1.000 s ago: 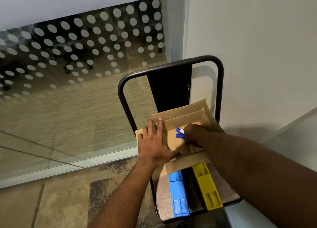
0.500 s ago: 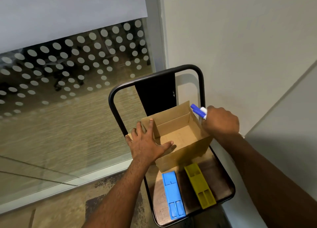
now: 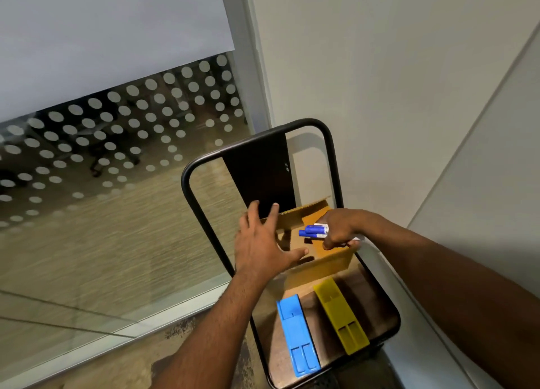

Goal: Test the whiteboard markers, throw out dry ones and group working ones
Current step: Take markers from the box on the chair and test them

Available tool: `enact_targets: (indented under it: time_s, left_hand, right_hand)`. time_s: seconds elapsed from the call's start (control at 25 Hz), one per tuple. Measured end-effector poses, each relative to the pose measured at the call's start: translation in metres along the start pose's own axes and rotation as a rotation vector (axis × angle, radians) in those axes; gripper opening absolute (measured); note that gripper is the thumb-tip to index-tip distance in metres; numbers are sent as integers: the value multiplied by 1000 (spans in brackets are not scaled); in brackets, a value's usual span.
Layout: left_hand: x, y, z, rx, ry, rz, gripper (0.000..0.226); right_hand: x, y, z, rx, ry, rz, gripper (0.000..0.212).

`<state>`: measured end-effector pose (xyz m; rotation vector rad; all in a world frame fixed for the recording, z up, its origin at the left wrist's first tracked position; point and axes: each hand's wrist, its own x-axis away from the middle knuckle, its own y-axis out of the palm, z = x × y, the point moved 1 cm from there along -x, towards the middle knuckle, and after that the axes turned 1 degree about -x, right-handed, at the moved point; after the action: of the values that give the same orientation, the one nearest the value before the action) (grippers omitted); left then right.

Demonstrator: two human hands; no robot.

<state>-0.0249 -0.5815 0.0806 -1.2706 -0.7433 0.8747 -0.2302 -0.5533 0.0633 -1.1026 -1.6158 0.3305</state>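
Note:
An open cardboard box (image 3: 327,264) stands on a small wooden side table (image 3: 371,304) with a black metal frame. My right hand (image 3: 342,227) holds two blue-capped white markers (image 3: 314,230) above the box opening, caps pointing left. My left hand (image 3: 263,242) rests on the box's left edge, fingers spread and thumb inside the rim. The inside of the box is mostly hidden by my hands. In front of the box lie a blue tray (image 3: 296,333) and a yellow tray (image 3: 340,315), side by side.
The table's black handle loop (image 3: 251,146) rises behind the box. A white wall (image 3: 394,81) is to the right, and a dotted glass partition (image 3: 117,154) to the left. Patterned carpet (image 3: 146,365) lies below.
My right hand reached into the box, lifted the blue-capped markers out to the right, and now holds them back over the box opening. My left hand stayed on the box edge.

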Motion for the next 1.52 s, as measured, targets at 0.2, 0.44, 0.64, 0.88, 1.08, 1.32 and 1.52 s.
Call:
enact_targets:
  time_s: [0.2, 0.44, 0.64, 0.88, 1.08, 1.32, 1.52]
  left_hand:
    - [18, 5, -1, 63, 123, 41, 96]
    - [29, 8, 2, 198, 254, 50, 72]
    - [18, 14, 7, 199, 423, -193, 90]
    - [-1, 25, -1, 263, 111, -110, 65]
    - [-1, 37, -3, -16, 27, 93, 73]
    - [4, 56, -7, -179, 61, 39, 51]
    - [13, 38, 16, 325, 75, 105, 51]
  right_hand:
    - [-9, 11, -3, 92, -26, 320, 76]
    - [-11, 0, -17, 78, -42, 469, 89]
    - [-7, -15, -16, 40, -25, 650, 87]
    - [-5, -40, 8, 66, 129, 591, 49]
    - [-2, -28, 21, 96, 116, 474, 52]
    - [12, 12, 30, 33, 78, 497, 42]
    - [47, 38, 10, -1338, 15, 385, 17]
